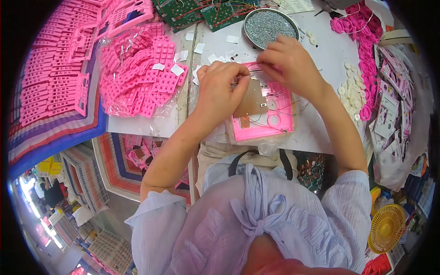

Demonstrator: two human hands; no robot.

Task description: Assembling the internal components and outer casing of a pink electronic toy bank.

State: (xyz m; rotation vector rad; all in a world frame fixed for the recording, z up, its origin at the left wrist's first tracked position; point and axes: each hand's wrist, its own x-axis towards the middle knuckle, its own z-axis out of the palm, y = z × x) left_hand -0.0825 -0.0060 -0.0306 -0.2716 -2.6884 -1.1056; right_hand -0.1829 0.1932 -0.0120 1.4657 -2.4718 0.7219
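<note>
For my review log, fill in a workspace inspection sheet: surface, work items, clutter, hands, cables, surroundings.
Surface: white tabletop, partly covered.
Work items: open pink casing; brown board at it.
Clutter: white paper bits; dish of small metallic pieces; pink keypad pieces.
Hands: left hand and right hand at the casing's far end, fingers bent; grip unclear.
Cables: thin wires at the casing.
Surroundings: pink frames piled left; round yellow slatted item lower right.

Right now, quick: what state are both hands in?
Left hand: curled over the pink casing; whether it grips anything cannot be told.
Right hand: bent near the casing's far edge; any hold cannot be told.
</note>
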